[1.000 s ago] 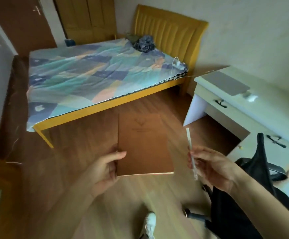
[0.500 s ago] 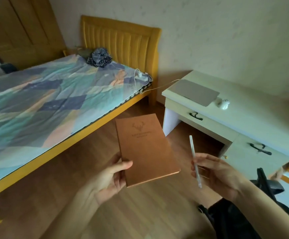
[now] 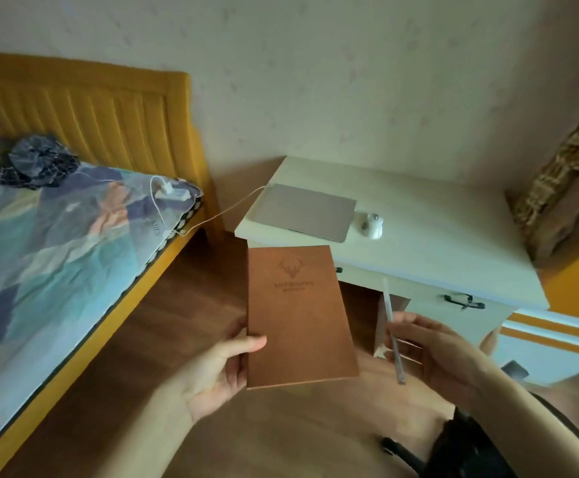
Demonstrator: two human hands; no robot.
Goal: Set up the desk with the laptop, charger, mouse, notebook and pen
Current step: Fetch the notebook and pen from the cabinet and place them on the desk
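My left hand [image 3: 219, 370] grips the lower left edge of a brown notebook [image 3: 298, 315] with a stag emblem, held flat above the floor in front of the desk. A thin white pen [image 3: 392, 334] stands nearly upright in my right hand [image 3: 433, 353]. On the white desk [image 3: 436, 243] a closed grey laptop [image 3: 303, 211] lies near the left end, with a white mouse [image 3: 371, 225] just right of it. A white charger [image 3: 169, 188] sits on the bed corner, its cable [image 3: 226, 210] running to the laptop.
A bed [image 3: 57, 243] with a yellow headboard and patterned cover fills the left. A dark cloth bundle [image 3: 38, 160] lies near the headboard. Desk drawers with black handles [image 3: 462, 301] face me. A black chair [image 3: 460, 446] is at the lower right, a brown curtain [image 3: 564, 188] at the right.
The view has swung right and closer to the desk. Both hands still hold the notebook and pen, now carried nearer the desk's front edge.
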